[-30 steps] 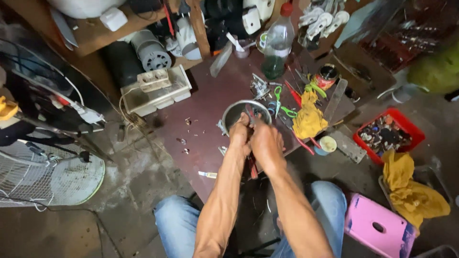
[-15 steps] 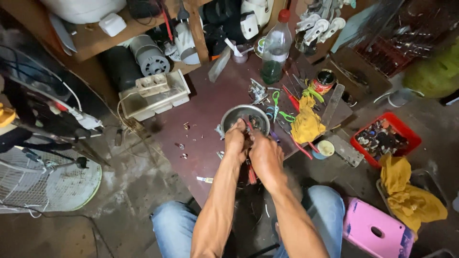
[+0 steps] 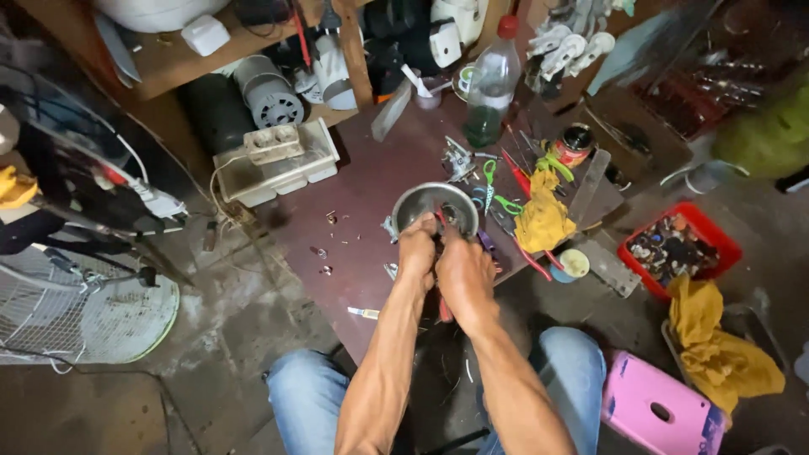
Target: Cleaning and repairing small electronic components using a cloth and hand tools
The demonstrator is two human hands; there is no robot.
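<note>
Both hands, left (image 3: 417, 248) and right (image 3: 462, 274), close together on red-handled pliers (image 3: 442, 297) working a small part just inside the metal bowl (image 3: 415, 200) ahead of them. Best to keep the bowl flat on the tabletop (image 3: 362, 181) and squeeze steadily, so loose screws to the left stay undisturbed.

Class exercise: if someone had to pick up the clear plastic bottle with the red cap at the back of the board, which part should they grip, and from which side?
Probably the clear plastic bottle is best gripped round its wide body, from the front. It stands upright, shelves close behind it, and loose tools lie at its foot.
</note>
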